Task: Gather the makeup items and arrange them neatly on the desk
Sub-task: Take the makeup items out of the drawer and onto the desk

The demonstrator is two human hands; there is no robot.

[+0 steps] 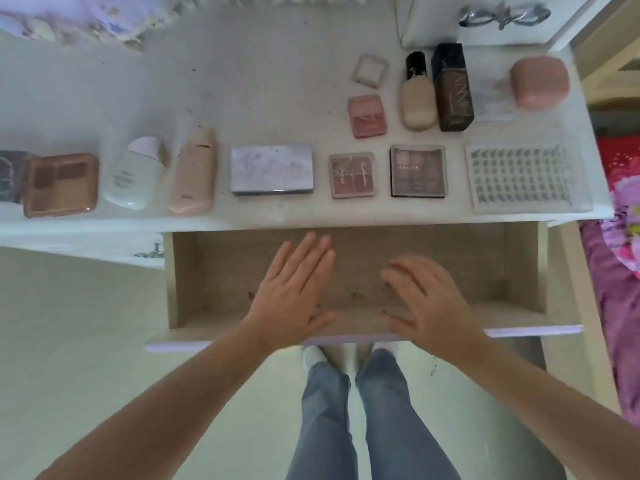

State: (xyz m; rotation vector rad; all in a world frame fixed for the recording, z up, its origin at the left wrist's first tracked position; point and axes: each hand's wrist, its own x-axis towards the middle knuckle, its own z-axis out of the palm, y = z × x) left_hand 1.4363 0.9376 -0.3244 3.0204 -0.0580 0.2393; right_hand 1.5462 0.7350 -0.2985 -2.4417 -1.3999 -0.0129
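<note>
The white surface (263, 81) lies just past the hands, and the makeup sits there in tidy rows so each piece is easy to see. The open drawer (526, 271) under the hands looks bare (only some crumbs), so I think the gathering is nearly done. Past the fingertips lie the lash tray (523, 174), the purple palette (272, 169) and a small pink blush (367, 116). The left hand (294, 289) is flat with straight fingers, holding nothing. The right hand (426, 299) is spread, loosely bent, also holding nothing.

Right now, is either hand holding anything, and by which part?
Nothing is held. The left hand and right hand are both open with fingers extended, over the open drawer.
</note>
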